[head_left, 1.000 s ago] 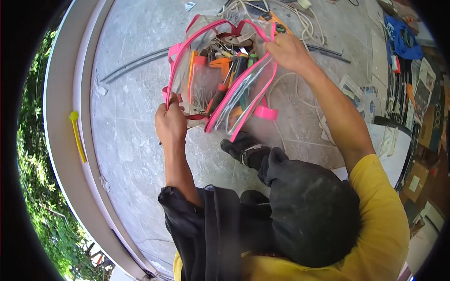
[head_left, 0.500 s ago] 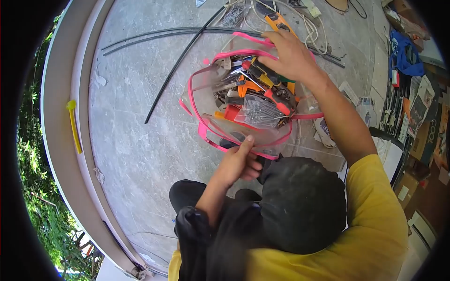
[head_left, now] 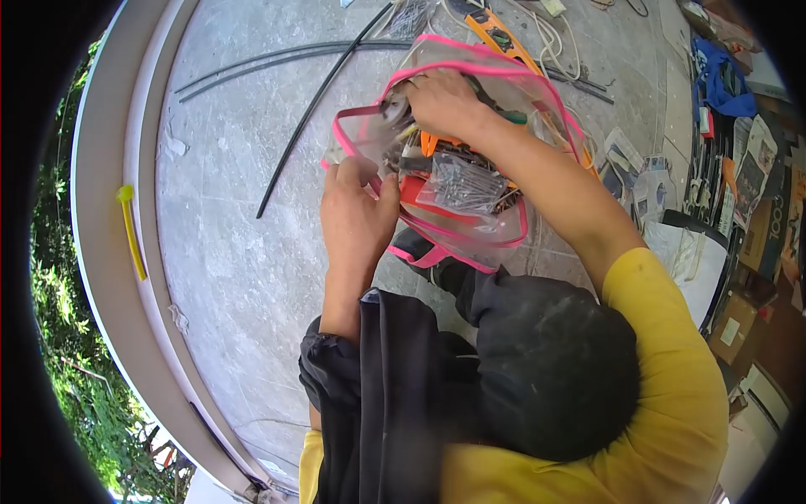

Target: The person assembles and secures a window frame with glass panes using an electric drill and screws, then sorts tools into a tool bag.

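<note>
— Grey concrete, that's most of what you see: the floor (head_left: 243, 218) runs the whole width, with a pale curved ledge (head_left: 109, 277) along its left edge and green bushes beyond it.

— And the heap on the right?

— Cardboard boxes (head_left: 760, 252), papers and a blue bag (head_left: 720, 80), all well apart from the hands. Nearer in, white cables (head_left: 561, 42) lie coiled at the top, and long black strips (head_left: 285, 63) stretch across the floor.

— What's the person actually holding?

— A clear plastic tool bag (head_left: 470, 168) with pink trim, standing open on the floor just in front of the knees. It's crammed: a clear packet of nails (head_left: 462, 186), orange-handled tools (head_left: 432, 143), a green-handled one, other bits too jumbled to name.

— And the hands?

— The left hand (head_left: 357, 214) is closed on the bag's near-left rim, thumb and fingers pinching the pink edge. The right hand (head_left: 441, 101) is plunged into the mouth of the bag from above, fingers curled down among the tools; I cannot tell whether they grip any of them.

— Anything small lying around?

— An orange tool (head_left: 502, 38) rests on the floor just behind the bag, and a yellow stick (head_left: 132, 231) lies on the ledge, far left.
</note>
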The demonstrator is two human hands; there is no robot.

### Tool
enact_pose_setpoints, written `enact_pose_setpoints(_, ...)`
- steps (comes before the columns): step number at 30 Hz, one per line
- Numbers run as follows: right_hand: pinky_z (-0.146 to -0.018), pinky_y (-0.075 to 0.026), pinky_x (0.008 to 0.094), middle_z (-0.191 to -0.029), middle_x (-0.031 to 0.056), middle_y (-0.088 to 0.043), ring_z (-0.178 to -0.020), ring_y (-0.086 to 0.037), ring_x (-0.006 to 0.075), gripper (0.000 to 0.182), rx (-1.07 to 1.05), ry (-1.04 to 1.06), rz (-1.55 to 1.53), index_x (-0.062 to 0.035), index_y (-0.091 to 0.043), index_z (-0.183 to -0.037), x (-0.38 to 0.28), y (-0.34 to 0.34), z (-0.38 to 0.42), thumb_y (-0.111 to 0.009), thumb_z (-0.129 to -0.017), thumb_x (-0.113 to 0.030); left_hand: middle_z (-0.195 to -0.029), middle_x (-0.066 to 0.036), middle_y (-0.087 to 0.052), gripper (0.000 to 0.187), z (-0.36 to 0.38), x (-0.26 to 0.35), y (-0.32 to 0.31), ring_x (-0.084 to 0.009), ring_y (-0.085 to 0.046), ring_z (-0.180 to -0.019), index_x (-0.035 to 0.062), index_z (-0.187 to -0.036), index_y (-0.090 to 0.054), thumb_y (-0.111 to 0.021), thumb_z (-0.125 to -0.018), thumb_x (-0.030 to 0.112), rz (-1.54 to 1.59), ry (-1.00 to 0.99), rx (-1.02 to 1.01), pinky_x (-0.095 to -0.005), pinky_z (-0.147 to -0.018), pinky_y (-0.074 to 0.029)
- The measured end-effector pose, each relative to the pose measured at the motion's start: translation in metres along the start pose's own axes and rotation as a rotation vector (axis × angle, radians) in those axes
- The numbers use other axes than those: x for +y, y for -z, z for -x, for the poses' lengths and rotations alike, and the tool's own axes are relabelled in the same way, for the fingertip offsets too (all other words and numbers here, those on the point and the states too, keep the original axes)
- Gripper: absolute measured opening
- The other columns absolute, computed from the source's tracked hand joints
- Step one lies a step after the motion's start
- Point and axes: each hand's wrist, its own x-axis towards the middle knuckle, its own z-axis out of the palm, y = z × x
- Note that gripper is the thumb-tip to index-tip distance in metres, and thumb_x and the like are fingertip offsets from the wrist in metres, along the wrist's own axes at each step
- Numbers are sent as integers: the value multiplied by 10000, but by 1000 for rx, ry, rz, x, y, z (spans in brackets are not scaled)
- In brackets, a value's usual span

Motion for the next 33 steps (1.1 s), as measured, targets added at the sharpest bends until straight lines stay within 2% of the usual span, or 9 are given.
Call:
enact_pose_setpoints(2, -954, -433, 466, -1027, 128, -684, -1139, -589, 308, 268, -148, -9, 322, -27, -711, -1029, -5, 8, -5, -531, -876, -153, -906, -159, -610, 219, 9, -5, -2, -348, -619, -808, 19, -968, -621, -710, -826, 160, 23, -5, 32, -432, -731, -504)
enact_pose_setpoints(10, -837, -378, 416, -935, 130, -670, -965, -560, 290, 256, -173, 247, 469, -36, -758, -889, -98, 60, 92, -583, -808, -206, -925, -145, -581, 214, 30, -20, 3, -275, -627, -783, 24, -999, -626, -705, -834, 135, 154, 130, 22, -393, -718, -510)
enact_pose_setpoints(13, -823, -453, 426, -977, 161, -646, -942, -585, 329, 222, -235, 327, 370, 6, -699, -900, -112, 69, 104, -561, -831, -153, -948, -148, -579, 219, 35, -21, 2, -270, -634, -777, 31, -1024, -629, -697, -838, 124, 162, 123, 16, -393, -724, -514)
enact_pose_setpoints(15, -831, -500, 476, -1098, 173, -636, -998, -598, 400, 212, -176, 332, -6, 8, -665, -969, -107, 68, 94, -560, -835, -117, -959, -148, -578, 221, 40, -22, 1, -267, -637, -775, 33, -1038, -630, -690, -842, 117, 158, 95, 27, -392, -726, -517)
enact_pose_setpoints(18, -922, -507, 461, -1170, 213, -622, -1114, -600, 399, 240, 238, 214, -409, 9, -636, -1031, -53, 48, 53, -500, -834, -1, -985, -148, -575, 222, 44, -26, 1, -267, -644, -779, 29, -1058, -625, -670, -851, 94, 151, 104, 23, -395, -734, -523)
enact_pose_setpoints(22, -967, -484, 463, -1157, 259, -644, -1076, -620, 410, 348, -90, -472, -109, 8, -655, -1143, 25, 40, 20, -515, -829, -42, -1020, -153, -568, 223, 49, -29, 2, -264, -659, -813, 21, -1075, -620, -651, -859, 68, 168, 87, 27, -389, -751, -532)
enact_pose_setpoints(25, -1040, -429, 478, -1191, 280, -620, -1189, -559, 408, 371, 283, -256, -138, 0, -620, -1202, 51, 4, 28, -525, -850, -70, -1023, -142, -572, 224, 54, -34, -2, -242, -661, -793, 20, -1080, -623, -664, -866, 74, 150, 76, 48, -365, -729, -537)
enact_pose_setpoints(29, -1045, -410, 505, -1158, 253, -638, -1182, -557, 425, 542, 426, -509, -29, -26, -501, -1334, 57, -26, 45, -615, -851, -246, -1045, -131, -579, 250, 56, -39, -2, -212, -660, -768, 21, -1102, -621, -685, -868, 80, 188, 79, 62, -335, -680, -541)
enact_pose_setpoints(33, -913, -502, 459, -1132, 256, -666, -1041, -647, 400, 551, -112, -523, -133, -36, -666, -1133, 72, 6, 45, -710, -782, -459, -1068, -133, -580, 268, 56, -37, -1, -200, -655, -764, 21, -1120, -617, -689, -867, 78, 210, 97, 67, -319, -664, -542)
